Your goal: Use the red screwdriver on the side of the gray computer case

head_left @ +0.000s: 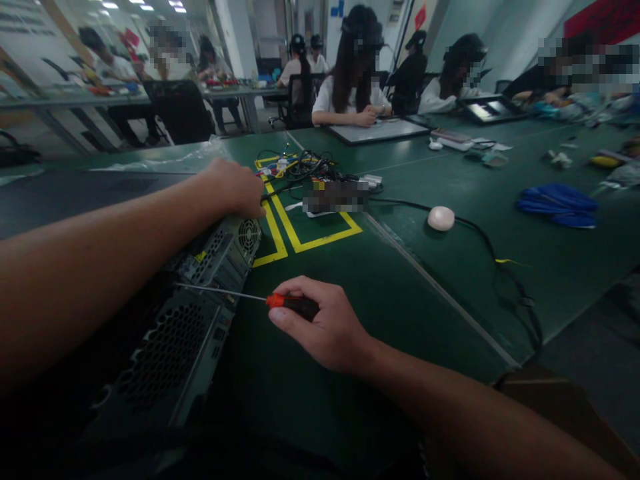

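Note:
A dark desktop computer case (167, 350) lies at the left, its perforated metal side with vents and ports turned toward the table's middle. My right hand (325, 320) is closed round the red and black handle of a screwdriver (295, 305). The long thin shaft points left and reaches the case; its tip lies in shadow, so contact with a screw cannot be made out. Across the case stretches my left arm, with my left hand (233, 187) curled over the far corner, above the round fan grille (249, 235). Part of its fingers is hidden.
Beyond the case lies a tangle of cables (310, 163) near yellow tape outlines (327, 239). A pale rounded object (441, 218), a black cable (480, 233) and a blue bundle (557, 205) are on the right. Several people sit at tables behind.

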`<state>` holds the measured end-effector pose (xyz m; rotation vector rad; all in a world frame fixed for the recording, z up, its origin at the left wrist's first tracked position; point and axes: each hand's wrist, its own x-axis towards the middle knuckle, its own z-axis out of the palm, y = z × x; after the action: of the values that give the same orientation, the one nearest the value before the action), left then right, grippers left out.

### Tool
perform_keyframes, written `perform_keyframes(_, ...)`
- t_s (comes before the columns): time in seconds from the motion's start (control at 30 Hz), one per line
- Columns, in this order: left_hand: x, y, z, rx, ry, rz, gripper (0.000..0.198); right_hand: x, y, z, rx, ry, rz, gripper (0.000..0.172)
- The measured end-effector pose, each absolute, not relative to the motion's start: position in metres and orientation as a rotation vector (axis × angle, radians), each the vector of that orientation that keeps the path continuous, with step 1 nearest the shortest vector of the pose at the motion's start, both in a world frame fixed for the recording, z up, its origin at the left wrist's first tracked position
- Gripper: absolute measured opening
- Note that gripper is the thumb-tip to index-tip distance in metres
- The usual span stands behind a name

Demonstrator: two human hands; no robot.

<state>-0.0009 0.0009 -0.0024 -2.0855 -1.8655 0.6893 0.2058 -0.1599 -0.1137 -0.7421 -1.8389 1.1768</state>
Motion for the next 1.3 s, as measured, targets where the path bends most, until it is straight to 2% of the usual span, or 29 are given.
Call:
perform_keyframes(0.17,-0.0002,-0.0011,-0.0022,-2.093,-1.844,0.686,0.068,0.2044,-0.1592,-0.1147,-0.725,-1.888,1.14,0.025)
perform_keyframes(0.27,0.0003,-0.0025,-0.0012,-2.106,-1.821,0.694,0.068,0.2036,-0.1605,-0.114,-0.767,-1.852,1.218,0.023)
perform_keyframes(0.37,0.0,-0.0017,-0.0015,-2.109,-1.833,0.697,0.069,0.2035,-0.161,-0.1133,-0.806,-1.838,1.229,0.028)
perform_keyframes(0.53,-0.003,0.0016,-0.0042,-2.107,-1.859,0.669,0.069,0.2035,-0.1602,-0.1134,-0.732,-1.843,1.198,0.016)
perform_keyframes(1.3,-0.0024,-0.0009,-0.0014,-2.107,-1.845,0.666,0.068,0.2059,-0.1614,-0.1114,-0.747,-1.864,1.208,0.017)
